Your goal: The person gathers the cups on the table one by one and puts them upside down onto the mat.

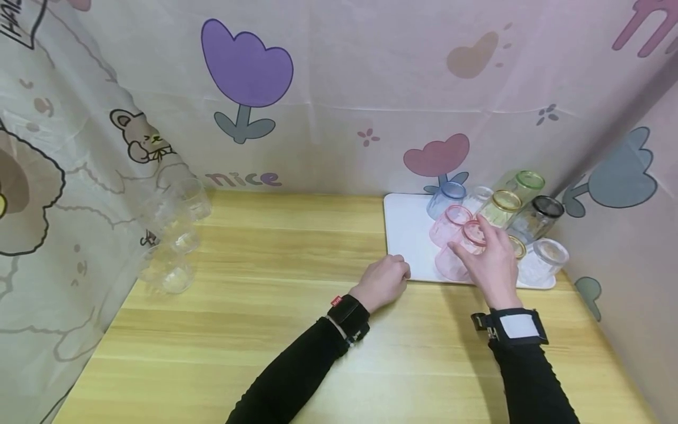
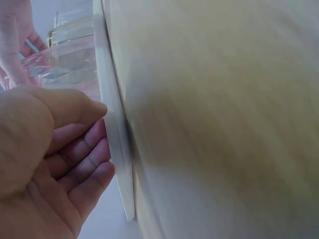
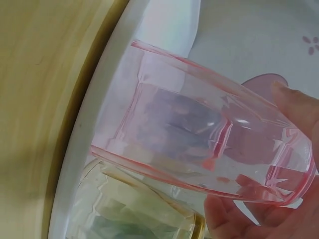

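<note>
My right hand (image 1: 495, 265) grips the upper, narrower end of a pink clear glass (image 3: 199, 124), thumb on one side and fingers on the other. Its wide rim is down at the front edge of the white tray (image 1: 405, 235). A second pink glass (image 1: 445, 227) stands just behind it, and a yellow-tinted glass (image 3: 134, 199) is beside it in the right wrist view. At the tray's front left corner rests my left hand (image 1: 382, 281), its loosely bent fingertips (image 2: 102, 172) touching the rim.
More glasses crowd the tray's right half: blue (image 1: 446, 200), yellow (image 1: 500, 207), green (image 1: 525, 185), dark grey (image 1: 537, 218) and clear (image 1: 545, 259). Several clear glasses (image 1: 177, 277) stand along the left of the wooden table (image 1: 286, 247). A printed curtain (image 1: 339, 70) hangs behind.
</note>
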Action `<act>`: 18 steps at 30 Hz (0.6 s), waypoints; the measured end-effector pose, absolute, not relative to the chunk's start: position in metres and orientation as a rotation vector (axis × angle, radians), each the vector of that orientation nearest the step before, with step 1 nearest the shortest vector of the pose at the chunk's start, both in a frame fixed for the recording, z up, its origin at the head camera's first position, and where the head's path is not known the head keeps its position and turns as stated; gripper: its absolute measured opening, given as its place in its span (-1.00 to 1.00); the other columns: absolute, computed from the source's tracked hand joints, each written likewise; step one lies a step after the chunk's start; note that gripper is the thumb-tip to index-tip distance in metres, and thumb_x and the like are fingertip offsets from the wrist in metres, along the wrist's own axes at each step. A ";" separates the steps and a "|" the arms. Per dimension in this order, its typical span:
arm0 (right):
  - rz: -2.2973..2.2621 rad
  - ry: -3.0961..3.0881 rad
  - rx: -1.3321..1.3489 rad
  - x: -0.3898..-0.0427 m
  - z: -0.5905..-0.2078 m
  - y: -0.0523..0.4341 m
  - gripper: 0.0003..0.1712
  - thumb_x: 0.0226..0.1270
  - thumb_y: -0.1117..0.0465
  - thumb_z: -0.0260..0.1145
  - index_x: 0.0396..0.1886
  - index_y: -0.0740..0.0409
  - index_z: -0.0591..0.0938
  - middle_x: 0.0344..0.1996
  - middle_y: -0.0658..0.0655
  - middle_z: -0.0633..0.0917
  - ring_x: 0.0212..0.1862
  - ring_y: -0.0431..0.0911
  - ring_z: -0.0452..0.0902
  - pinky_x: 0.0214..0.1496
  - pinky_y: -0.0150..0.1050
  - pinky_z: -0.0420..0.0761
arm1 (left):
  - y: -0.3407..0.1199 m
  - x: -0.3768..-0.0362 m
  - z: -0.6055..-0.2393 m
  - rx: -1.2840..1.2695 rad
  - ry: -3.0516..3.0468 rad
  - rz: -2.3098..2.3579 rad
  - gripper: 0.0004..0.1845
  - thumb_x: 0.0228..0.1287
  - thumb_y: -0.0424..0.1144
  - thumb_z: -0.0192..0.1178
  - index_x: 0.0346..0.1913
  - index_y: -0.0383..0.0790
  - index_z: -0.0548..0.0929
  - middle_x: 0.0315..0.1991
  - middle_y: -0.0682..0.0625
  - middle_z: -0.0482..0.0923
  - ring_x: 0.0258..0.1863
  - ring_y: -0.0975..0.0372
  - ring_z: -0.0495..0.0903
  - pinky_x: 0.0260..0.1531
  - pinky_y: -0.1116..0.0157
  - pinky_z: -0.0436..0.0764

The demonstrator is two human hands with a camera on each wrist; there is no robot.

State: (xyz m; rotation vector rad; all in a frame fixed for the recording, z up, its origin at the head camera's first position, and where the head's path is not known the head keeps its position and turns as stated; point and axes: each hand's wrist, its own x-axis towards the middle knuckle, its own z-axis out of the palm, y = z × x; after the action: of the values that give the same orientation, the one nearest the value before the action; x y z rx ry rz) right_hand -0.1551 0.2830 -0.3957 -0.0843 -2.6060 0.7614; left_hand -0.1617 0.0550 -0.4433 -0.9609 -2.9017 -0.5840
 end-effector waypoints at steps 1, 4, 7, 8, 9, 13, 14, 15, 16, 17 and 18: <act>0.763 -2.610 -0.086 -0.155 -0.395 0.283 0.00 0.21 0.02 0.58 0.58 0.16 0.34 0.28 0.51 0.47 0.25 0.46 0.41 0.12 0.42 0.45 | 0.055 -0.161 -0.443 -0.971 -2.897 -0.586 -0.83 0.34 -0.35 0.26 -0.13 -0.10 0.82 -0.13 0.10 0.70 -0.04 0.22 0.68 -0.18 0.39 0.69; 0.760 -2.633 -0.094 -0.154 -0.395 0.284 0.04 0.23 -0.01 0.57 0.60 0.16 0.29 0.32 0.53 0.43 0.27 0.49 0.39 0.15 0.45 0.44 | 0.052 -0.161 -0.443 -1.017 -2.892 -0.578 -0.86 0.35 -0.30 0.30 -0.11 -0.11 0.81 -0.13 0.10 0.68 -0.06 0.23 0.67 -0.18 0.42 0.67; 0.763 -2.625 -0.085 -0.152 -0.395 0.284 0.04 0.24 -0.02 0.56 0.61 0.17 0.27 0.35 0.53 0.39 0.28 0.49 0.37 0.19 0.46 0.42 | 0.049 -0.161 -0.442 -1.038 -2.917 -0.624 -0.84 0.36 -0.23 0.33 -0.06 -0.12 0.80 -0.10 0.09 0.67 -0.05 0.25 0.66 -0.10 0.45 0.65; 0.764 -2.609 -0.078 -0.151 -0.395 0.284 0.04 0.23 0.00 0.56 0.60 0.18 0.28 0.36 0.52 0.39 0.29 0.49 0.36 0.20 0.46 0.41 | 0.047 -0.161 -0.441 -1.035 -2.928 -0.652 -0.82 0.37 -0.21 0.33 -0.04 -0.13 0.79 -0.08 0.09 0.67 -0.03 0.26 0.65 -0.06 0.45 0.64; 0.766 -2.585 -0.065 -0.150 -0.396 0.283 0.03 0.22 0.02 0.57 0.59 0.19 0.30 0.37 0.51 0.38 0.30 0.49 0.36 0.22 0.46 0.40 | 0.046 -0.161 -0.440 -1.026 -2.940 -0.688 -0.81 0.39 -0.20 0.32 -0.02 -0.14 0.79 -0.07 0.09 0.67 -0.02 0.26 0.65 -0.03 0.45 0.64; 0.772 -2.452 0.001 -0.148 -0.395 0.278 -0.04 0.16 0.14 0.58 0.53 0.25 0.38 0.41 0.45 0.37 0.38 0.44 0.30 0.31 0.42 0.34 | 0.040 -0.157 -0.435 -0.955 -2.957 -0.851 -0.76 0.42 -0.18 0.30 0.05 -0.16 0.76 -0.02 0.08 0.67 -0.02 0.30 0.65 0.00 0.46 0.62; 0.772 -2.415 0.026 -0.148 -0.394 0.276 -0.06 0.15 0.16 0.58 0.51 0.27 0.40 0.42 0.44 0.37 0.39 0.43 0.28 0.34 0.40 0.32 | 0.038 -0.156 -0.433 -0.936 -2.953 -0.886 -0.75 0.43 -0.18 0.29 0.06 -0.17 0.76 -0.02 0.07 0.66 -0.04 0.31 0.66 -0.02 0.46 0.62; 0.772 -2.378 0.058 -0.148 -0.392 0.274 -0.08 0.15 0.18 0.57 0.49 0.28 0.41 0.42 0.42 0.37 0.41 0.42 0.26 0.36 0.38 0.29 | 0.035 -0.156 -0.431 -0.913 -2.946 -0.920 -0.75 0.43 -0.18 0.29 0.07 -0.18 0.75 -0.01 0.06 0.66 -0.07 0.32 0.66 -0.04 0.47 0.62; 0.771 -2.341 0.090 -0.147 -0.391 0.272 -0.10 0.14 0.19 0.56 0.48 0.29 0.43 0.42 0.41 0.38 0.42 0.41 0.25 0.38 0.36 0.28 | 0.033 -0.155 -0.430 -0.892 -2.936 -0.948 -0.74 0.44 -0.18 0.28 0.08 -0.18 0.75 0.01 0.06 0.66 -0.07 0.32 0.66 -0.04 0.47 0.62; 0.766 -2.294 0.132 -0.147 -0.390 0.270 -0.13 0.13 0.20 0.55 0.44 0.32 0.46 0.40 0.43 0.40 0.41 0.41 0.26 0.40 0.34 0.26 | 0.030 -0.155 -0.429 -0.872 -2.924 -0.975 -0.73 0.45 -0.19 0.28 0.10 -0.19 0.74 0.02 0.05 0.66 -0.06 0.31 0.66 -0.02 0.47 0.62; 0.758 -2.252 0.173 -0.147 -0.389 0.267 -0.16 0.13 0.21 0.54 0.42 0.33 0.48 0.38 0.43 0.42 0.40 0.41 0.26 0.42 0.33 0.24 | 0.026 -0.154 -0.427 -0.850 -2.911 -1.014 -0.73 0.46 -0.20 0.27 0.11 -0.22 0.73 0.04 0.03 0.65 -0.05 0.28 0.66 0.00 0.45 0.63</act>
State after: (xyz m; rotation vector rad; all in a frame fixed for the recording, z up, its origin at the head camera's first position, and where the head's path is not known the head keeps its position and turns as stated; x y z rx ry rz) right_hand -0.1474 0.2672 -0.3893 0.1726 -2.2519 0.7581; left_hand -0.1544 0.0261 -0.4268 -0.8505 -2.9111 -1.0138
